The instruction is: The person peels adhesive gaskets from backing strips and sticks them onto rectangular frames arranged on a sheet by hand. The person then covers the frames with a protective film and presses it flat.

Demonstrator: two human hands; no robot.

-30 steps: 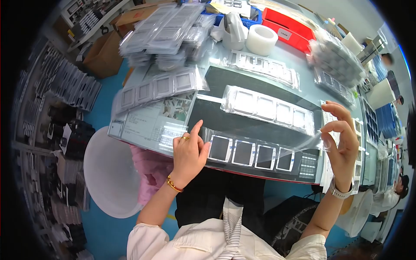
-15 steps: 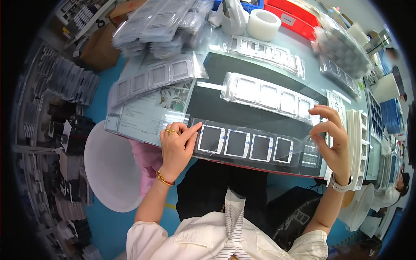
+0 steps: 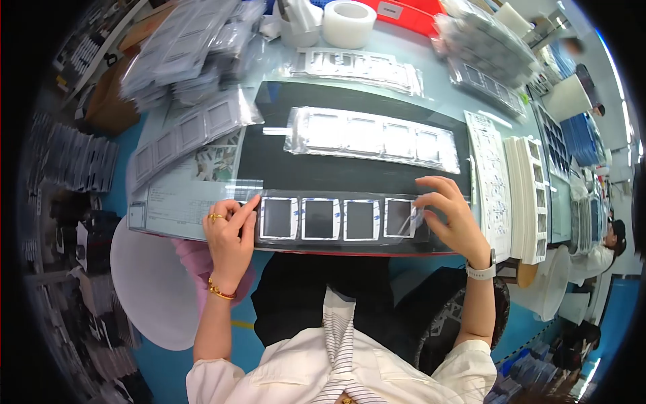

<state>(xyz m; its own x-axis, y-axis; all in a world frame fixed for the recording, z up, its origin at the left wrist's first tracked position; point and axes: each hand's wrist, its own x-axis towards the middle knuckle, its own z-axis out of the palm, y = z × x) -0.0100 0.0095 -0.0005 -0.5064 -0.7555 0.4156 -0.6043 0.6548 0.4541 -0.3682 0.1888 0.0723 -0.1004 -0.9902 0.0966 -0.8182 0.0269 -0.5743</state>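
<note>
A clear film strip with several white-edged rectangular frames (image 3: pixel 321 219) lies on the dark mat (image 3: pixel 269 175) near the table's front edge. My left hand (image 3: pixel 231 232) has its index fingertip on the strip's left end, thumb close beside it. At the right end, my right hand (image 3: pixel 449 215) is curled, with thumb and index finger around a bit of clear film by the last frame; the film between them is hard to make out. Behind the strip lies a shiny wrapped stack of framed pieces (image 3: pixel 370 138).
Wrapped packs (image 3: pixel 195 131) lie at the left, below a tall pile of packs (image 3: pixel 182 47). Clear tape rolls (image 3: pixel 348 23) and a red bin (image 3: pixel 404 15) stand at the back. White trays (image 3: pixel 528 195) stand at the right. A white bin (image 3: pixel 145 289) is below left.
My right hand has come down and left to the strip's right end, and the film it held raised is now lower. My left hand has moved onto the strip's left end. The view has shifted.
</note>
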